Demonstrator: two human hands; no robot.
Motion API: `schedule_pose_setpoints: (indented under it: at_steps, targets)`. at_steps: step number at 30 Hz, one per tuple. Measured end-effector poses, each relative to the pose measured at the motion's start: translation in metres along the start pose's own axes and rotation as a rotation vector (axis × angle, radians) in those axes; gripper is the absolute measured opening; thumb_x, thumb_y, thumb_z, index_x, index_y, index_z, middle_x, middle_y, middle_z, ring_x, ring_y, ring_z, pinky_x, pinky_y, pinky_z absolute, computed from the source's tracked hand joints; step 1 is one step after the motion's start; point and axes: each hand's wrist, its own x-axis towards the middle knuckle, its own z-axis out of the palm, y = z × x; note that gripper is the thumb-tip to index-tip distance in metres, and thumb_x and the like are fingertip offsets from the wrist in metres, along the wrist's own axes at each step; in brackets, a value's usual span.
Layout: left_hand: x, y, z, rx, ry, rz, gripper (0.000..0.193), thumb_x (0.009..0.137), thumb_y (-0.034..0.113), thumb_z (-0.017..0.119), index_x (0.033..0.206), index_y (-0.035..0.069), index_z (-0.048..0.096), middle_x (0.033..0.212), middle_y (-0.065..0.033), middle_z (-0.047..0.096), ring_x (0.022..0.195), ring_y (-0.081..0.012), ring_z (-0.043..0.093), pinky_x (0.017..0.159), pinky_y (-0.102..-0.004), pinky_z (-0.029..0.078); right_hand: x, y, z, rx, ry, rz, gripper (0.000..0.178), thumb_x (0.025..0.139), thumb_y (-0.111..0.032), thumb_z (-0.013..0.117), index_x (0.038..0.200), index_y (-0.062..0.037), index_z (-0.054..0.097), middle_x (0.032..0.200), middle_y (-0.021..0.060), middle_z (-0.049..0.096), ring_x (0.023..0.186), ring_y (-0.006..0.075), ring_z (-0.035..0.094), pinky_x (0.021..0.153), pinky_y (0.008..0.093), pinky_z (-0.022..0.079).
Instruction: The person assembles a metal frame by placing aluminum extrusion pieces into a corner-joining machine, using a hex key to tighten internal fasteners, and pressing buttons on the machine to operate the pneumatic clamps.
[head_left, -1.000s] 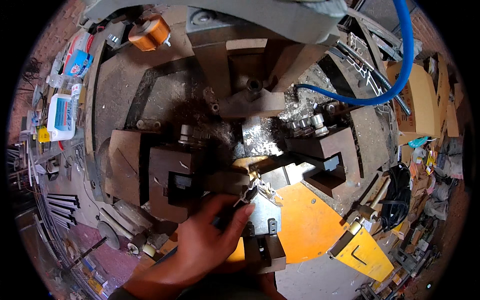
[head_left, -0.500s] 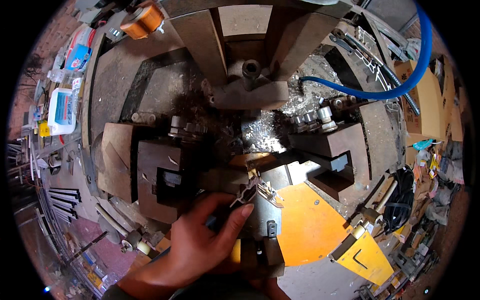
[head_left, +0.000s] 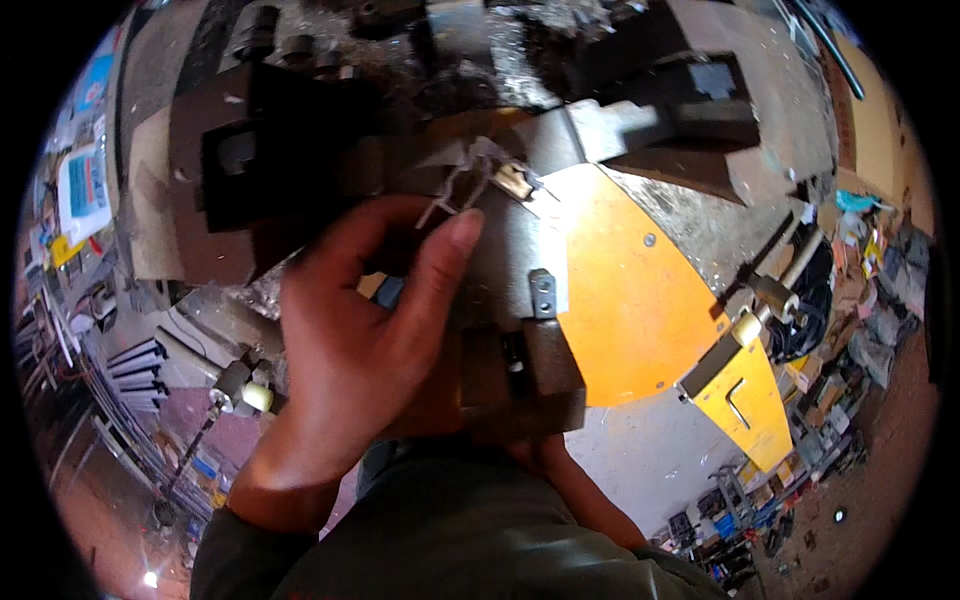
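My left hand (head_left: 345, 310) is closed, thumb and fingers pinching a thin metal profile (head_left: 452, 190) with a bent, open cross-section. The profile is held over the steel plate (head_left: 505, 255) at the middle of the machine. Just right of the profile is a small pale, brass-coloured piece (head_left: 514, 180); whether they touch I cannot tell. My right hand (head_left: 543, 453) is low, close to my body, by the near dark steel block (head_left: 553, 388). Its fingers are hidden behind that block, so their grip does not show.
A dark slotted block (head_left: 225, 195) stands left, another (head_left: 690, 110) right. An orange plate (head_left: 630, 300) spreads right of the steel plate, with a yellow guard (head_left: 745, 410) beyond it. Rods with clamps (head_left: 235, 385) jut out at the left. Metal bars (head_left: 138, 370) and boxes lie around.
The view has tilted down, so the machine sits higher in the picture and more of my right forearm shows. My left hand still grips the metal profile.
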Motion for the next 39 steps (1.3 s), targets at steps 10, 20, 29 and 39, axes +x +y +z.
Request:
schedule_pose_setpoints:
  at_steps: [10,20,29,39]
  targets:
    - [0.003,-0.007,0.003,0.015,0.017,0.033,0.031,0.101,0.026,0.080,0.106,-0.004,0.076,0.085,-0.0030,0.074,0.080,-0.0048,0.063,0.071,-0.0225,0.050,0.006,0.007,-0.024,-0.306,0.154,-0.144,0.066,0.092,-0.038,0.072,0.146,-0.0076,0.051,0.139,0.0172,0.060,0.121,0.0353,0.060,0.101,0.0500,0.050]
    - [0.008,-0.024,0.002,0.061,0.018,0.161,0.041,0.100,0.041,0.079,0.104,0.000,0.079,0.082,0.0007,0.071,0.073,-0.0052,0.059,0.066,-0.0207,0.045,0.048,-0.012,-0.028,-0.310,-0.404,-0.069,0.038,0.092,-0.032,0.075,0.114,-0.0024,0.064,0.083,0.0081,0.061,0.067,0.0181,0.056,0.056,0.0314,0.042]
    - [0.017,-0.030,-0.002,-0.068,-0.078,0.126,0.038,0.100,0.036,0.079,0.094,-0.001,0.076,0.075,0.0053,0.063,0.066,-0.0027,0.051,0.059,-0.0222,0.039,0.035,0.015,0.019,-1.115,0.208,-1.079,0.011,0.096,-0.009,0.075,0.094,0.0001,0.070,0.081,0.0036,0.075,0.068,0.0205,0.070,0.067,0.0325,0.056]
    - [0.022,-0.030,0.003,-0.053,-0.063,0.159,0.035,0.105,0.031,0.073,0.087,0.001,0.075,0.068,0.0070,0.057,0.062,-0.0028,0.045,0.057,-0.0246,0.035,0.049,0.002,-0.010,-0.524,-0.241,-0.471,0.026,0.097,-0.020,0.074,0.111,0.0010,0.071,0.075,0.0066,0.065,0.063,0.0171,0.058,0.063,0.0315,0.045]
